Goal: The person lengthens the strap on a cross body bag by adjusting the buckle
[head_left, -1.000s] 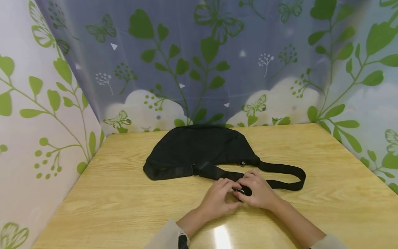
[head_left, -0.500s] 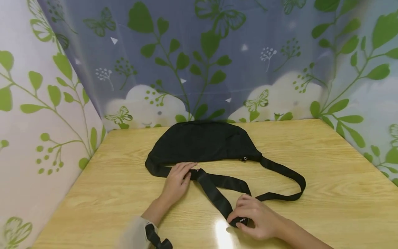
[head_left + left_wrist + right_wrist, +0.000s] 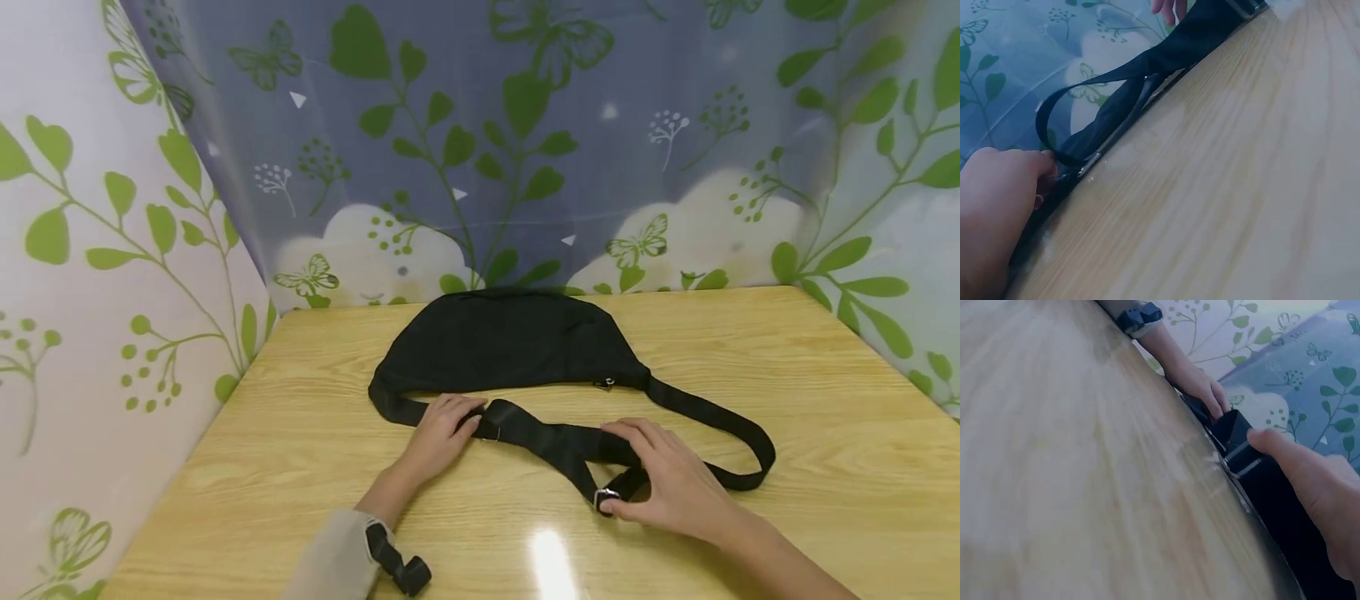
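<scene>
A black waist bag (image 3: 517, 342) lies flat on the wooden table, its strap (image 3: 555, 437) looped in front of it. My left hand (image 3: 442, 433) pinches the strap beside a metal ring (image 3: 491, 433) at the left. In the left wrist view the thumb and fingers of the left hand (image 3: 1004, 200) are on the strap. My right hand (image 3: 675, 475) is spread in a C shape over the strap's middle, its thumb by the metal slider buckle (image 3: 606, 500). In the right wrist view that thumb lies near the strap (image 3: 1272, 494); its other fingers are out of view there.
The bag's far strap loop (image 3: 750, 442) curves out to the right on the table (image 3: 375, 517). A zipper pull (image 3: 604, 383) shows at the bag's lower edge. Printed cloth (image 3: 480, 150) stands behind the table and along both sides.
My left hand went from the buckle leftward to the strap's ring. The right hand pulled the buckle toward me, then moved back up and loosened its fingers. The strap now lies forked.
</scene>
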### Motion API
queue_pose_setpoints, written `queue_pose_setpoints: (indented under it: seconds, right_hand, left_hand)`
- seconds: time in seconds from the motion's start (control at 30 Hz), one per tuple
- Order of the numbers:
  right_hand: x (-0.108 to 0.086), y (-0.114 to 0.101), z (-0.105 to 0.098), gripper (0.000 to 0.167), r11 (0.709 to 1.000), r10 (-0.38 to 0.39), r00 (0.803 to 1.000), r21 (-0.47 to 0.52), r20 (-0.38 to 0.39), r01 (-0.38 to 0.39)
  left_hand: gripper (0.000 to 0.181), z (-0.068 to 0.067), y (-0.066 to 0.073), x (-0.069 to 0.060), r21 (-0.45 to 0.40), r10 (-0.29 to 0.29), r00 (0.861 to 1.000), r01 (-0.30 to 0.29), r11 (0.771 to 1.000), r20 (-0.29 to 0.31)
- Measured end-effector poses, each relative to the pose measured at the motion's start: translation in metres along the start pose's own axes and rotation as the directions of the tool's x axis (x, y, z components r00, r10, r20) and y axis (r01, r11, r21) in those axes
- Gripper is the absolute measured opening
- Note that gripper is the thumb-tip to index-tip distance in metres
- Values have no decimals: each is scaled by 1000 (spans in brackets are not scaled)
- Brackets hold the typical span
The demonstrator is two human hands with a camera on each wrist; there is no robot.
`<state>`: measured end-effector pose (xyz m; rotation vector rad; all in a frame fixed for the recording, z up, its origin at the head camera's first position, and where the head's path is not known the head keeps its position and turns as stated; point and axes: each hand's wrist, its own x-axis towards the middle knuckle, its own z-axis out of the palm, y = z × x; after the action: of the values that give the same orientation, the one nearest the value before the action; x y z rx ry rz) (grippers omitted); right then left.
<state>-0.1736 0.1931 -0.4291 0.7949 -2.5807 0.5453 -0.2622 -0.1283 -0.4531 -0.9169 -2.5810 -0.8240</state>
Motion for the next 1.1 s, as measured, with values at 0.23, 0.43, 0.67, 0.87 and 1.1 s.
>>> queue_pose_setpoints:
  seconds: [0.23,0.43,0.67,0.87,1.1]
  right_hand:
    - [3,11,-6,85,953,302,953,-48,38,-300]
    - [4,12,-15,70,906,419,907,-87,44,-414]
    - [3,13,-20,55,876,478,875,-108,77,-470]
    - [1,15,-21,33,925,379,922,-53,83,-375]
    - [1,15,-21,13,953,297,949,25,102,-301]
  left_hand:
    - [24,2,5,6,-15,-17,1000,18,1000,25]
    - [21,-2,2,2,0,3,999,-3,1000,53]
    - [20,-16,-1,-17,-8,-3,997,3,1000,74]
    - [18,-29,-8,-29,-20,-17,998,18,1000,52]
    - [19,-42,-22,-36,-31,-14,1000,14,999,14]
